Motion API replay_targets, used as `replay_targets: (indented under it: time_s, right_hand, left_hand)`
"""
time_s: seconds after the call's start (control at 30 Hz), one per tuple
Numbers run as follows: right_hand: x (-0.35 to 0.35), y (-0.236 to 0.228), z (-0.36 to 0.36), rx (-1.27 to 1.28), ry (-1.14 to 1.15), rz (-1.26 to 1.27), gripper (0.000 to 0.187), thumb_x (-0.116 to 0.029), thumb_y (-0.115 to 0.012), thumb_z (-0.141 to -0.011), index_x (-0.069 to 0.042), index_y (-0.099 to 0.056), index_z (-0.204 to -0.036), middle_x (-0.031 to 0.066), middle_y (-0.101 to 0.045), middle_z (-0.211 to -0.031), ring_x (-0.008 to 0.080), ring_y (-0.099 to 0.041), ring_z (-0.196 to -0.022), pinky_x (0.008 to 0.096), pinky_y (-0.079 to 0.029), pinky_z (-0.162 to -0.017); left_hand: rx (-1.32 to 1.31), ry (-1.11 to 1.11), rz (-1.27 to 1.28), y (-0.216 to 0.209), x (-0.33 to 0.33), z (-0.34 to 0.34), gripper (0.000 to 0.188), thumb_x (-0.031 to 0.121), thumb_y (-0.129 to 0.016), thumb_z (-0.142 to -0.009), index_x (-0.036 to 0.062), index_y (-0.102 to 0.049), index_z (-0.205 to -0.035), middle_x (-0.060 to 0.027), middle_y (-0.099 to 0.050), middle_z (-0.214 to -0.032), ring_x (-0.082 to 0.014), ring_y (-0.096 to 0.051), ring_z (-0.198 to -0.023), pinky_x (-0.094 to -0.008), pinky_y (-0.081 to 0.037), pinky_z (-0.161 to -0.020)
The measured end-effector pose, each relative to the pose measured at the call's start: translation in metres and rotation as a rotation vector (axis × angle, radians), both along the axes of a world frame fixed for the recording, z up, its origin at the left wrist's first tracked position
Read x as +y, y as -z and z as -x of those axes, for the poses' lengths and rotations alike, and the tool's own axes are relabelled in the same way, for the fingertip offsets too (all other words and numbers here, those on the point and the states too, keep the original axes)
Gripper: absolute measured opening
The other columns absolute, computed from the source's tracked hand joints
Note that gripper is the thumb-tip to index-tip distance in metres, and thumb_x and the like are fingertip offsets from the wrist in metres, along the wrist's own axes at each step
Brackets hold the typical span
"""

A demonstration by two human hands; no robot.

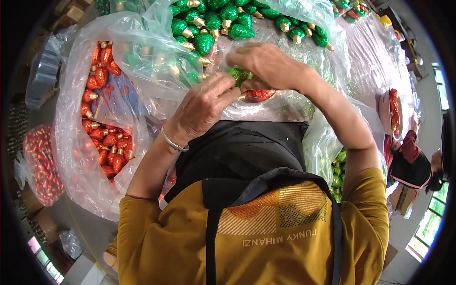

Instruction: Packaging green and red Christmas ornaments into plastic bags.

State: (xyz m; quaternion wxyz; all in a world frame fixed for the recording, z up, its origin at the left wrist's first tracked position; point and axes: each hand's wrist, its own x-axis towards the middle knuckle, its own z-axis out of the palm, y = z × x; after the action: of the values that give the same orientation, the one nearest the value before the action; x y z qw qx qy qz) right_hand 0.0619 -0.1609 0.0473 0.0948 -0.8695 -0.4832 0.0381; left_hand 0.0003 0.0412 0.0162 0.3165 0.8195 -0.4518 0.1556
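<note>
- mustard-yellow shirt (156,242) and a black apron (237,147) fill the lower part of the view, closest to the lens, with both forearms rising from them toward the work.
- left hand (202,109) is closed, its fingertips pinching the gold cap end of a red glittery bulb ornament (259,94), which lies level just above the apron's top edge.
- right hand (266,64) is curled over from above, fingers closed on a green glittery bulb ornament (239,74) that sits touching the red one, just above it.
- silver bangle (173,142) circles the left wrist.
- both ornaments are held over a clear plastic sheet (280,107) that drapes across the lap.
- just beyond the hands, a clear bag of green bulb ornaments (213,23) with gold caps lies open.
- to the left, a second clear bag holds red bulb ornaments (107,137), piled along its inner side.
- farther left, a tied bag of red ornaments (40,161) rests on the floor, well apart.
- at the right edge, another person (408,161) in dark red sits beside a white bowl of red ornaments (392,111).
</note>
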Motion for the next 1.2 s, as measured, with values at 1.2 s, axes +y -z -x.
replay_targets:
  time_s: [1.2]
  right_hand:
    - [-0.275,0.158,0.363,0.474,1.65,0.666,0.05,-0.042,-0.057,-0.083,0.0,-0.056,-0.11,0.0237,-0.056,-0.112,0.0431,-0.059,-0.095,0.0487,-0.049,-0.079]
  left_hand:
    - [0.128,0.399,-0.557,0.003,-0.042,-0.049,0.039,0.021,-0.065,-0.079,0.0025,-0.054,-0.111,-0.0129,-0.058,-0.086,-0.0288,-0.058,-0.083,-0.0391,-0.047,-0.071]
